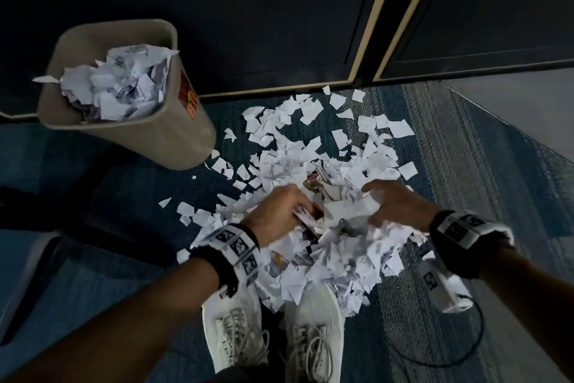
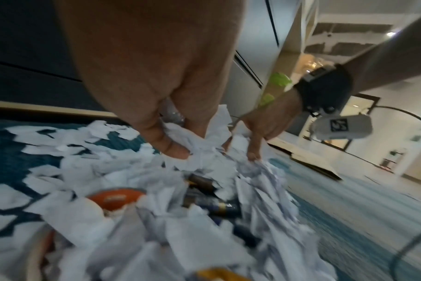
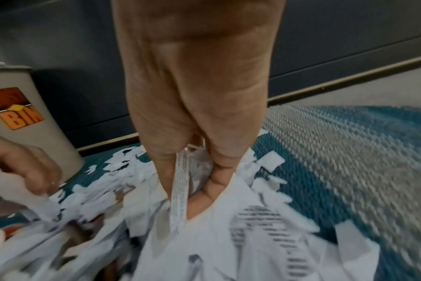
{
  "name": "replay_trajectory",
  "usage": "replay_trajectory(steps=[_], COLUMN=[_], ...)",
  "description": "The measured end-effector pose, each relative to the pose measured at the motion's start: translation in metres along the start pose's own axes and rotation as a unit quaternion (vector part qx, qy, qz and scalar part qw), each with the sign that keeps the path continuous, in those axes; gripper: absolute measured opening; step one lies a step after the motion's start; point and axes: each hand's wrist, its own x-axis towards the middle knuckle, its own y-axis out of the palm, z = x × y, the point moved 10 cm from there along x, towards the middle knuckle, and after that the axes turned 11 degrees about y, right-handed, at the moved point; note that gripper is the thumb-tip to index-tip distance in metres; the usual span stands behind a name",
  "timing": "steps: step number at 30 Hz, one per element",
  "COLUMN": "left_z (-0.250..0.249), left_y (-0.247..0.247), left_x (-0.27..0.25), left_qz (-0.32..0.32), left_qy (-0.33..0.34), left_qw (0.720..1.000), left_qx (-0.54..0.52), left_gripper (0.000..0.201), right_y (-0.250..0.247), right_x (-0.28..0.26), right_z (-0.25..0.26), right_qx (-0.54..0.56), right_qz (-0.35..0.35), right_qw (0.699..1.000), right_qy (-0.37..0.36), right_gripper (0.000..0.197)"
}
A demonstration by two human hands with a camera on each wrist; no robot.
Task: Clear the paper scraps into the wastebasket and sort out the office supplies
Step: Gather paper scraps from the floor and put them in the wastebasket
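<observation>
both hands dig into the heap of paper scraps (image 1: 326, 202) on the blue carpet (image 1: 450, 165), just ahead of white shoes (image 1: 273, 330). the left hand (image 1: 279, 212) curls its fingers round a bunch of scraps; the right hand (image 1: 394, 204) grips another bunch. the wastebasket (image 1: 174, 140) stands at the carpet's far left edge by the dark wall, piled high with scraps. dark batteries (image 2: 204, 192) and an orange-labelled roll (image 2: 117, 198) lie half buried.

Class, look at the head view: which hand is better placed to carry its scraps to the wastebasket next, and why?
Probably the left hand: the wastebasket stands on its side, and it already grips scraps. The right hand is farther away.
</observation>
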Motion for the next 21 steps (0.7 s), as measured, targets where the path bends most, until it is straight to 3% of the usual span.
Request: replay_trajectory(steps=[3, 7, 10, 12, 14, 17, 21], left_z=[0.022, 0.063, 0.084, 0.091, 0.094, 0.094, 0.082], left_y=[-0.034, -0.047, -0.036, -0.015, 0.002, 0.02, 0.018], left_x=[0.012, 0.024, 0.027, 0.027, 0.026, 0.028, 0.034], left_qz=[-0.049, -0.045, 0.013, 0.078, 0.12, 0.128, 0.078], left_qy=[-0.043, -0.116, -0.158, -0.161, -0.16, -0.152, -0.13], left_qw=[0.998, 0.992, 0.987, 0.984, 0.98, 0.98, 0.988], left_qx=[-0.016, 0.008, 0.032, 0.01, 0.011, 0.028, 0.042], left_gripper=[0.026, 0.026, 0.036, 0.06, 0.082, 0.089, 0.074], right_y=[-0.03, -0.054, -0.055, -0.039, -0.023, 0.0, 0.007], right_x=[0.012, 0.033, 0.046, 0.052, 0.055, 0.057, 0.061], right_z=[-0.004, 0.003, 0.001, 0.001, 0.008, 0.029, 0.045], right_qx=[-0.014, -0.026, -0.001, -0.04, -0.08, -0.109, -0.113], right_qz=[-0.016, -0.046, -0.059, -0.033, -0.022, -0.025, -0.043], right_qw=[0.999, 0.997, 0.996, 0.995, 0.994, 0.993, 0.993], right_qy=[0.024, 0.05, 0.073, 0.086, 0.072, 0.041, 0.012], right_gripper=[0.047, 0.04, 0.061, 0.088, 0.1, 0.078, 0.054])
